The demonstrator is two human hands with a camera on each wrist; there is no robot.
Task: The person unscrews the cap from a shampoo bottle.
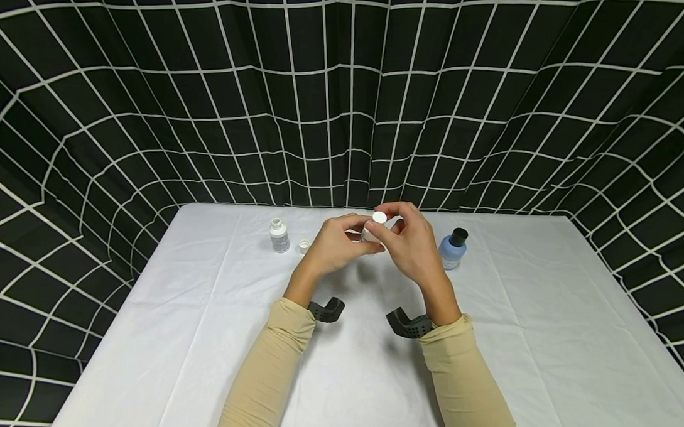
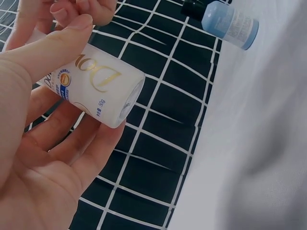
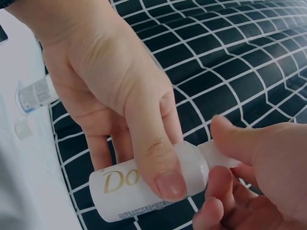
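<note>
My left hand grips a small white bottle with gold lettering, thumb on one side and fingers round the other. In the right wrist view the bottle lies slantwise, its base to the left. At its neck end my right hand pinches the white cap between thumb and fingers. The cap sits at the bottle's mouth; whether it is loose I cannot tell. Both hands are raised above the table.
On the white-covered table, a small white bottle stands uncapped at the left, with a white cap beside it. A blue bottle with a black cap stands to the right. Behind hangs a black curtain with white grid lines.
</note>
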